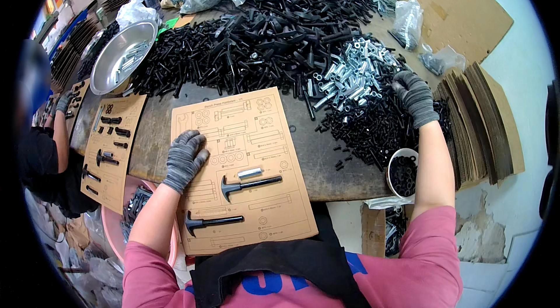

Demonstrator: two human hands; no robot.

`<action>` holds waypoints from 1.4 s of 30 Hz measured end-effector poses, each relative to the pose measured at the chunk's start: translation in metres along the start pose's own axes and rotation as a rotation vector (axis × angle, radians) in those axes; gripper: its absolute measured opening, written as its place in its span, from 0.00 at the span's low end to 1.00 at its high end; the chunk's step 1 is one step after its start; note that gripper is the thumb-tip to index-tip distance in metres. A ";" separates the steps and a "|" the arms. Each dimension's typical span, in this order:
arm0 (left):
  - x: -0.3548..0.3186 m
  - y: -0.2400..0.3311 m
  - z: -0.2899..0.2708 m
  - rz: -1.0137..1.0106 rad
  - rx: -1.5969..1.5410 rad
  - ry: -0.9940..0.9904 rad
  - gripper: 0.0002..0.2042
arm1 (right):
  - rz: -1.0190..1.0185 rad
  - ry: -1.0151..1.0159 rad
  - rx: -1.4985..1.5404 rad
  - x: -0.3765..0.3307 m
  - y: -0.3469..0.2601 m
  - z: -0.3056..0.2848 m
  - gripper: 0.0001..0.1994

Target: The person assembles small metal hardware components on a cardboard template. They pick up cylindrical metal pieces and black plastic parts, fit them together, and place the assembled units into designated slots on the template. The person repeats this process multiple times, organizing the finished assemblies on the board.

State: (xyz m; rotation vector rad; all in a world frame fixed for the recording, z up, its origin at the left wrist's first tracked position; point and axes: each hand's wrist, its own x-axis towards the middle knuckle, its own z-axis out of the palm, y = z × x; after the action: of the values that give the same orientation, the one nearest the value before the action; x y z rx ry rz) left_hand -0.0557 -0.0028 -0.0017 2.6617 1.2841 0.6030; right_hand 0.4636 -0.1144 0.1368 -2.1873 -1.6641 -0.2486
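Observation:
My left hand, in a grey knit glove, lies on a printed cardboard sheet with its fingers apart, holding nothing. Line drawings of hardware cover the sheet. Two black T-shaped metal pieces, an upper one and a lower one, rest on it to the right of and below that hand. A silver cylindrical sleeve lies just above the upper piece. At the right edge of a heap of silver sleeves, my gloved right hand has its fingers curled down; what they hold is hidden.
Small black screws spread below the silver heap. A big pile of black metal parts fills the back. A white cup of black nuts and stacked cardboard stand right. At left are a steel bowl, another loaded sheet and a co-worker.

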 end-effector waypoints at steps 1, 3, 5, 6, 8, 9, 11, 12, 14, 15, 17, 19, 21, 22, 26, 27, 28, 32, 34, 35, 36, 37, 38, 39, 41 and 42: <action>0.001 0.002 0.000 -0.001 -0.063 0.029 0.18 | -0.009 0.000 0.141 -0.002 -0.008 -0.002 0.10; 0.006 0.010 0.001 -0.009 -0.181 0.089 0.18 | -0.031 -0.005 0.433 -0.002 -0.036 -0.001 0.10; 0.018 0.034 -0.008 0.072 -0.273 0.081 0.18 | -0.089 -0.069 0.585 -0.004 -0.065 0.010 0.08; 0.021 0.043 -0.011 0.085 -0.355 0.083 0.19 | -0.155 -0.152 0.690 -0.005 -0.089 0.012 0.08; 0.041 0.071 -0.015 0.158 -0.410 0.071 0.24 | -0.236 -0.321 0.887 -0.011 -0.117 0.027 0.08; 0.050 0.085 -0.020 0.202 -0.468 0.052 0.27 | -0.264 -0.415 0.984 -0.013 -0.129 0.041 0.08; 0.065 0.105 -0.021 0.240 -0.364 -0.014 0.37 | -0.325 -0.585 0.948 -0.016 -0.160 0.058 0.10; 0.070 0.115 -0.023 0.327 -0.220 0.051 0.38 | -0.383 -0.566 0.910 -0.019 -0.173 0.067 0.10; 0.083 0.124 -0.029 0.265 -0.227 -0.161 0.30 | -0.412 -0.584 0.889 -0.026 -0.198 0.081 0.11; 0.091 0.128 -0.043 0.163 -0.270 -0.456 0.27 | -0.382 -0.619 0.904 -0.028 -0.207 0.083 0.11; 0.093 0.113 -0.028 0.094 -0.238 -0.503 0.19 | -0.403 -0.466 0.746 -0.031 -0.216 0.094 0.11; 0.092 0.102 -0.024 0.044 -0.300 -0.539 0.17 | -0.301 -0.505 0.665 -0.033 -0.219 0.107 0.11; 0.088 0.083 -0.004 -0.054 -0.399 -0.485 0.15 | -0.421 -0.450 0.561 -0.035 -0.217 0.113 0.11; 0.086 0.074 0.000 -0.080 -0.459 -0.427 0.14 | -0.488 -0.387 0.494 -0.036 -0.216 0.117 0.10; 0.088 0.065 -0.002 0.045 -0.136 -0.196 0.11 | -0.627 -0.364 0.156 -0.041 -0.210 0.134 0.10; 0.090 0.071 -0.009 0.052 -0.007 -0.174 0.11 | -0.637 -0.392 0.091 -0.041 -0.211 0.135 0.11; 0.098 0.074 -0.008 -0.077 0.006 -0.283 0.10 | -0.607 -0.421 0.011 -0.040 -0.213 0.131 0.12; 0.092 0.067 0.008 -0.350 -0.734 -0.132 0.09 | -0.512 -0.015 0.272 -0.045 -0.195 0.134 0.07; 0.083 0.063 0.013 -0.230 -0.579 -0.231 0.10 | -0.379 -0.065 0.585 -0.055 -0.198 0.127 0.06; 0.079 0.063 0.014 -0.171 -0.500 -0.280 0.11 | -0.309 -0.090 0.740 -0.060 -0.201 0.125 0.06; 0.077 0.065 0.014 -0.117 -0.421 -0.332 0.16 | -0.303 -0.170 0.838 -0.067 -0.202 0.127 0.08; 0.074 0.069 0.014 -0.076 -0.362 -0.311 0.17 | -0.308 -0.238 0.853 -0.074 -0.201 0.134 0.08; 0.072 0.075 0.013 -0.034 -0.302 -0.289 0.19 | -0.382 -0.206 0.741 -0.079 -0.202 0.137 0.08; 0.070 0.078 0.012 0.003 -0.241 -0.266 0.20 | -0.457 -0.175 0.630 -0.083 -0.203 0.141 0.08; 0.073 0.079 0.020 0.071 -0.165 -0.297 0.21 | -0.358 -0.272 0.618 -0.089 -0.198 0.150 0.10; 0.073 0.081 0.022 0.088 -0.143 -0.307 0.21 | -0.371 -0.306 0.548 -0.089 -0.198 0.147 0.10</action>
State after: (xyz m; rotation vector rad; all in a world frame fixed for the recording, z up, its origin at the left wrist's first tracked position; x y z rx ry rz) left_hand 0.0527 0.0034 0.0223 2.5756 1.0064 0.2690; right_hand 0.2365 -0.0902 0.0084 -1.5595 -1.9993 0.4235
